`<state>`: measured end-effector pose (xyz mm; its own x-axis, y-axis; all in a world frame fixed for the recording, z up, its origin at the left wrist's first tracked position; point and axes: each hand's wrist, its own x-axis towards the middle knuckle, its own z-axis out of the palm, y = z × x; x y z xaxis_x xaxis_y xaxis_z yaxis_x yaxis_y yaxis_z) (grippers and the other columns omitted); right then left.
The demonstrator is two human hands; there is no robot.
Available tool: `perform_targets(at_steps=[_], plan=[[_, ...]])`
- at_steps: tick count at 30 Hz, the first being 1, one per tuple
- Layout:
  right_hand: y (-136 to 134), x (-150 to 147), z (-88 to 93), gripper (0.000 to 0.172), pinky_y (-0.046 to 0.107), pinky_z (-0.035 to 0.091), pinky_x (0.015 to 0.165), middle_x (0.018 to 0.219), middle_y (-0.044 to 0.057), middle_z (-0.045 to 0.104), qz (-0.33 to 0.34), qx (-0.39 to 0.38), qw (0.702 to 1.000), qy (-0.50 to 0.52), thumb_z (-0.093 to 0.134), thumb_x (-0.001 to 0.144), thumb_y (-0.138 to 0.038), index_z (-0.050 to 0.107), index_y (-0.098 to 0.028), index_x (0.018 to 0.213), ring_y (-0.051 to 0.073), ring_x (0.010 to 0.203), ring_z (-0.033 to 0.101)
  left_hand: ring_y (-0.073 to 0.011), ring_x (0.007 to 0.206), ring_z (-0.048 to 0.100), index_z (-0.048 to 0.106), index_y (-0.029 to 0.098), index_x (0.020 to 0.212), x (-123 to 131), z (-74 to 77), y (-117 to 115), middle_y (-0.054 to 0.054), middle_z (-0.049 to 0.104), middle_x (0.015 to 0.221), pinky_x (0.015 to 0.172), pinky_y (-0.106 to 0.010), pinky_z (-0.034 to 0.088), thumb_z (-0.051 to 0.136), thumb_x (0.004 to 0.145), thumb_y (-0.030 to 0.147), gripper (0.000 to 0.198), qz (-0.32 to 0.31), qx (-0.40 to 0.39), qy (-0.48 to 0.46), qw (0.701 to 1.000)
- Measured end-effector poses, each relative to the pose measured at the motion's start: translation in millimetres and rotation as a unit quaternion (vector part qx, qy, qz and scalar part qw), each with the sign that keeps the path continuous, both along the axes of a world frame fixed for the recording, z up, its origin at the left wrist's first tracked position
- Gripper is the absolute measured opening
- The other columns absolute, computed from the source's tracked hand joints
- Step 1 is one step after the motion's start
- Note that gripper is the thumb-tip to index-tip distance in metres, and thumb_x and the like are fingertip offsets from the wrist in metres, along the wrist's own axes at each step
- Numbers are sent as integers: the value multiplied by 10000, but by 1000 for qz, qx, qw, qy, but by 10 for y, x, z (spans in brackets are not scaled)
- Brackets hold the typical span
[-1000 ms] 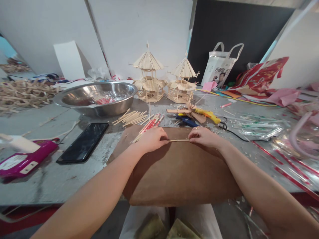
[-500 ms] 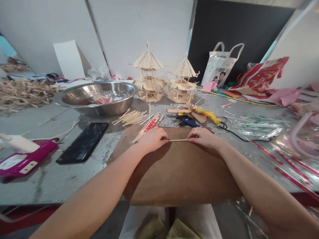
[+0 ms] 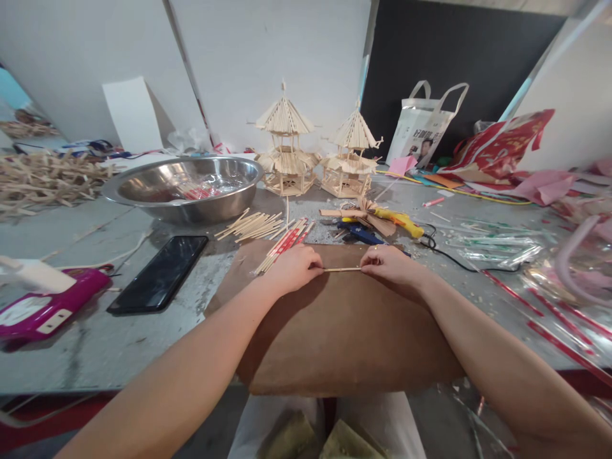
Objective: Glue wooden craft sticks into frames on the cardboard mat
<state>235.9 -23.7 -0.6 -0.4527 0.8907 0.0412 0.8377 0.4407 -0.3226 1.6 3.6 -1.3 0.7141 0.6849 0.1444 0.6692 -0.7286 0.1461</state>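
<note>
Left hand (image 3: 297, 266) at nine o'clock, right hand (image 3: 388, 263) at three, each grip pinching the thin stick (image 3: 342, 269)! Light, stiff, snappable, I'd say; its ends suit best.

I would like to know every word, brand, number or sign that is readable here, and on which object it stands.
No text can be quoted with certainty.
White bag: dark printed characters, too blurred to read.
Red-and-white wrappers on the sticks: white marks, too small to read.
Red package: pale printed pattern, no readable word.
Held stick: no writing visible.
Phone: dark screen, no text visible.
</note>
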Motion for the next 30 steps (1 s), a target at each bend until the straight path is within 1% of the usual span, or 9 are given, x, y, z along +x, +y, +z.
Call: perform_targets(at_steps=[9, 17, 30], plan=[[2, 3, -7, 189, 222, 385, 614, 753, 37, 624, 0, -2, 1000, 5, 480, 725, -268, 638, -171, 759, 133, 683, 546, -148, 786, 484, 613, 197, 748, 4, -6, -3, -8, 590, 754, 716, -259, 368, 453, 760, 271, 177, -3, 3, -2, 1000], [15, 9, -34, 191, 217, 381, 603, 740, 34, 622, 6, 5, 1000, 10, 477, 726, -272, 636, -169, 752, 128, 671, 545, -144, 776, 491, 614, 197, 739, 14, 22, -22, -4, 602, 753, 709, -253, 364, 461, 758, 248, 163, 0, 2, 0, 1000], [5, 8, -28, 193, 220, 380, 607, 742, 41, 621, 5, 7, 1000, 11, 475, 722, -260, 638, -161, 755, 132, 673, 545, -139, 770, 491, 615, 201, 745, 10, -11, 3, 0, 604, 756, 704, -251, 359, 452, 761, 234, 168, -11, 5, 2, 1000]])
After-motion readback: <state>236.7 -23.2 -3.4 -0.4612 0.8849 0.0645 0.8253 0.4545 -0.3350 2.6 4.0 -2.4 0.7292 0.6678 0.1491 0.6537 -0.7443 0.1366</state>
